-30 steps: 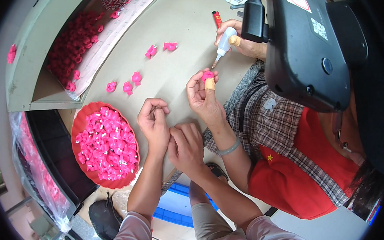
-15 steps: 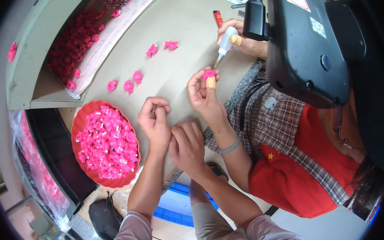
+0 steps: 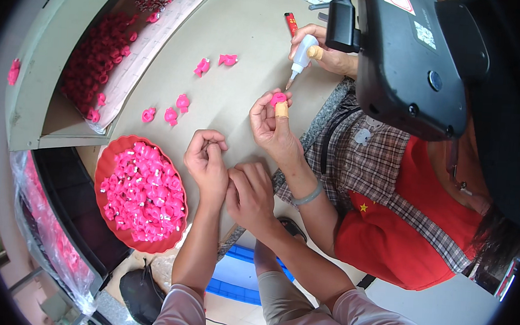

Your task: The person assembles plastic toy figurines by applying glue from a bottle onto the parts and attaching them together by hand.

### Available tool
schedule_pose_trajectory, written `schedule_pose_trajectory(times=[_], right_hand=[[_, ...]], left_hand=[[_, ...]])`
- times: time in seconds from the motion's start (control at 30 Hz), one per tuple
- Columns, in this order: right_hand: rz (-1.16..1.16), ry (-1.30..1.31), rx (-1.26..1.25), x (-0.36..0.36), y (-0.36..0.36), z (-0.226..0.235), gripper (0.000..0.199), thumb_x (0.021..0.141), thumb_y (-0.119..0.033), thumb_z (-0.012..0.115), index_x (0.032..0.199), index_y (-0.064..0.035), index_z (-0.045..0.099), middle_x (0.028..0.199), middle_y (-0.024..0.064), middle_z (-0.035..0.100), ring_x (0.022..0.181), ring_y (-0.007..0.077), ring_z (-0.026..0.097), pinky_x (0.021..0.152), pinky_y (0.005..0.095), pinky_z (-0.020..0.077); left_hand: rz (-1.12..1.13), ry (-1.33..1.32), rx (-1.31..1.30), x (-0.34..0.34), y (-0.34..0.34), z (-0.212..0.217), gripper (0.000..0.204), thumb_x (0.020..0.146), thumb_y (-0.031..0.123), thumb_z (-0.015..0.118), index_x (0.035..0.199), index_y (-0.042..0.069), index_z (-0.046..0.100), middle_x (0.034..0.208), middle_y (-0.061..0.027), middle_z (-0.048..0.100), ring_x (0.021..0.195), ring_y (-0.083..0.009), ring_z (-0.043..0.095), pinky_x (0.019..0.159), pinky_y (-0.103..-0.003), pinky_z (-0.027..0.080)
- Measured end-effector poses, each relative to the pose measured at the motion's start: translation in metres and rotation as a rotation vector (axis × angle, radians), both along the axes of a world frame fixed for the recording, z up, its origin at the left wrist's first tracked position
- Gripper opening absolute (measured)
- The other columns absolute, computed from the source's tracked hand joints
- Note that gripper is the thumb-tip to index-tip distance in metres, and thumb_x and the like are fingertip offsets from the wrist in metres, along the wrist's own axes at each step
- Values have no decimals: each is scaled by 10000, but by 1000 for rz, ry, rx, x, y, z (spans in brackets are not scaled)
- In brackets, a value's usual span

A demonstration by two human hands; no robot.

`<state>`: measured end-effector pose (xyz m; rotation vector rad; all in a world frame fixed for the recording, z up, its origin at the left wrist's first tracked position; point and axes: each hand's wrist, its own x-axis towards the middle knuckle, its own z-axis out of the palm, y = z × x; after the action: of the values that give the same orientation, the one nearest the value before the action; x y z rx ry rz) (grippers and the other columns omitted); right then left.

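Note:
My left hand (image 3: 206, 162) rests on the table with its fingers curled into a loose fist, and nothing shows in it. Beside its wrist lies my right hand (image 3: 251, 193), knuckles up, fingers bent and close together, also with nothing visible in it. To the left of my hands stands a red fluted bowl (image 3: 103, 215) heaped with small pink plastic figures (image 3: 145, 194). Across from me, a co-worker's hand (image 3: 276, 134) with a taped thumb pinches a pink piece (image 3: 278, 99). The co-worker's other hand (image 3: 332, 59) holds a squeeze bottle (image 3: 303, 53), its tip just above that piece.
Several loose pink figures (image 3: 182, 102) lie on the table (image 3: 238, 27). A red marker-like stick (image 3: 290, 24) lies near the bottle. At the left is a shelf (image 3: 30, 101) with more pink pieces. A black headset (image 3: 417, 71) hangs over the right side; a blue crate (image 3: 234, 289) sits below.
The whole view has shifted slightly, with the scene a little farther left and up. My hands keep the same pose, and the co-worker still holds the bottle over the pink piece.

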<state>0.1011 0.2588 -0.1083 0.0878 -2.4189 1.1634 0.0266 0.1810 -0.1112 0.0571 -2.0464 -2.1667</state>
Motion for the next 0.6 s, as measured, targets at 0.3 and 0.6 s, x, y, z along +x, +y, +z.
schedule_pose_trajectory(times=[0.3,0.6], right_hand=[[7,-16,4,1,-1,1,197,755,-18,576,951,-21,563,882,120,516,788,312,515,673,426,429],[13,-29,5,0,1,1,197,753,-20,580,949,-19,561,877,121,513,786,311,514,674,425,430]], left_hand=[[5,7,-44,-1,-1,1,182,842,-115,421,820,-26,578,706,-34,581,636,-67,525,569,-200,400],[9,8,-30,-1,0,1,184,839,-114,416,819,-25,576,710,-36,584,641,-67,527,574,-200,405]])
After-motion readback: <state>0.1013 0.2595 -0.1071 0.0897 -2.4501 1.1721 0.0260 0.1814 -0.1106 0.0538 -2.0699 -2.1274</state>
